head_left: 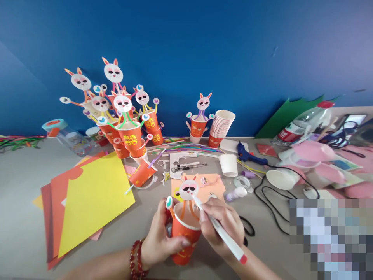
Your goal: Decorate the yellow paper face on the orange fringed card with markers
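Note:
My left hand [160,235] is wrapped round a red paper cup [182,252], keeping it upright just above or on the table. From the cup rise orange strips that carry a white paper rabbit face [183,189] with pink ears and black eyes. A small white disc with a teal mark [169,202] sticks up at the cup's left rim. Between its fingers my right hand [223,223] grips a white marker [229,239] with a red end. The marker's tip is at the lower right of the rabbit face, near its mouth; whether it touches cannot be told.
Finished-looking rabbit cups [132,138] stand stacked at the back left, another [198,124] at centre. Beside it is a cup stack [223,122]. Coloured paper [96,202] lies left. A blue glue gun [250,154], tape roll [241,181] and black cable [271,206] lie right.

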### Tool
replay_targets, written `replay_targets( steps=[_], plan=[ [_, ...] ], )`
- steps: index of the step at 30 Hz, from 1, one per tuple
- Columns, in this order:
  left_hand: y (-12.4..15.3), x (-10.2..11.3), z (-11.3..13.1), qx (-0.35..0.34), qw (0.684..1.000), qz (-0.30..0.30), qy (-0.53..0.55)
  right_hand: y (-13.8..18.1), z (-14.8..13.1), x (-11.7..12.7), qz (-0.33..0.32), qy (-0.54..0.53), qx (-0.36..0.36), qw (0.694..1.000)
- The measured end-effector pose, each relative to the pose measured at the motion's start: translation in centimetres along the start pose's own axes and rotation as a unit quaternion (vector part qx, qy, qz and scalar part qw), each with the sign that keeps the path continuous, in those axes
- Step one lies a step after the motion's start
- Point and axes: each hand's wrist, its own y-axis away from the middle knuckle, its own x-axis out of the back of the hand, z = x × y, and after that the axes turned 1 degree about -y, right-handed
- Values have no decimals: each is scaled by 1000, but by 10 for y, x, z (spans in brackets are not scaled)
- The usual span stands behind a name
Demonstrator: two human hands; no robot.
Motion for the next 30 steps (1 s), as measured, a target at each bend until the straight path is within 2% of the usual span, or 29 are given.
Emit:
replay_targets(
  steps=[8, 15, 30],
  plan=[
    [0, 0, 1, -9, 1000, 4, -9, 1, 2, 1, -17, 12, 23, 1000],
    [-1, -1, 2, -20, 1000, -6, -11, -4, 2, -3, 9, -2, 40, 999],
    [-2, 1, 1, -38, 998, -15, -38, -7, 1, -2, 12, -13, 38, 999]
  ],
)
